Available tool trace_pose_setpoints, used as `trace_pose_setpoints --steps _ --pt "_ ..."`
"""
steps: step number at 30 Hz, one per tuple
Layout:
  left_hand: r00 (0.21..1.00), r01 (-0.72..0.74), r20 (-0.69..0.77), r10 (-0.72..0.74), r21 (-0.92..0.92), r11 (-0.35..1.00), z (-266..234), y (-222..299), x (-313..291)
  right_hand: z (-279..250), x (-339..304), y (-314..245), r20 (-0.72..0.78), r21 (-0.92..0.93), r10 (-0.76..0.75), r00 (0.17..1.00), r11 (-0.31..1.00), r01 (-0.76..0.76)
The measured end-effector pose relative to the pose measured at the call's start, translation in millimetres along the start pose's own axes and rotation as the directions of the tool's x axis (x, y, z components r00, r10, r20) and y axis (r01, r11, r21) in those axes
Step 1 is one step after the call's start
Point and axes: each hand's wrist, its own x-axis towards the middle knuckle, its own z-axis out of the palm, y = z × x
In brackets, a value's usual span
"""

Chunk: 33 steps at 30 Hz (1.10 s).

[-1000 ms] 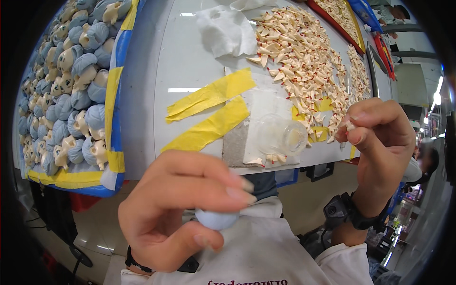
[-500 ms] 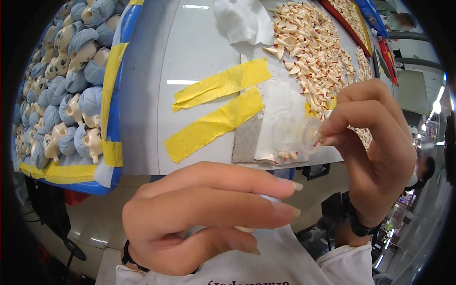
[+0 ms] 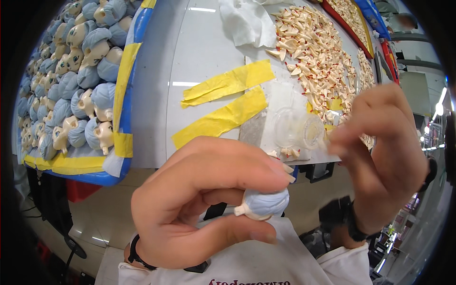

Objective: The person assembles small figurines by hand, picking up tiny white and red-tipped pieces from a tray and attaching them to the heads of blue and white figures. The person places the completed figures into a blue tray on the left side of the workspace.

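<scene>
Pale blue, moulded like hair, wraps the small doll head [image 3: 267, 204] that I see pinched in the person's left hand [image 3: 209, 190], fingers above and thumb below, its neck stub pointing left. The head sits out in front of the table's [image 3: 149, 147] near edge, over the lap, so a loosened pinch could send it past the edge — smooth and round as it looks, it might well slip if squeezed off-centre.

The right hand [image 3: 380, 133] is well apart from the left, its fingertips close by the mouth of a clear jar [image 3: 294, 129]. It is blurred; from where I stand I cannot tell whether anything is between finger and thumb. A careless knuckle there could tip the jar, and if it holds something wet, the white sheet and grey board [image 3: 254, 128] beneath would take it. I can't make out its contents.

A few cream, red-tipped pieces [image 3: 290, 152] lie beside the jar, right at the table edge — a brush from the left fingers could sweep them off. The big heap [image 3: 318, 57] beyond could shed more if the right wrist drags through it.
</scene>
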Motion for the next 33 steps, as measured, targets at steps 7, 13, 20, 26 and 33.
trace_pose_setpoints --steps 7,13,20,26,33 --pt "0.984 -0.176 0.049 0.171 0.151 0.973 3 -6 3 -8 -29 0 0.187 0.299 -0.068 0.980 0.954 0.010" --pt "0.947 -0.303 0.058 0.316 0.493 0.816 16 6 -3 -8 -29 -12 0.173 0.269 -0.094 0.981 0.962 0.044" --pt "0.946 -0.289 0.039 0.321 0.545 0.787 5 -3 5 -26 -26 27 -0.081 0.204 0.127 0.989 0.973 -0.108" --pt "0.975 -0.188 0.014 0.224 0.593 0.783 -2 2 4 -46 -4 87 0.218 -0.205 0.328 0.919 0.936 -0.286" --pt "0.972 -0.196 0.015 0.234 0.601 0.775 -5 3 7 -48 0 92 0.150 -0.200 0.228 0.962 0.960 -0.196"
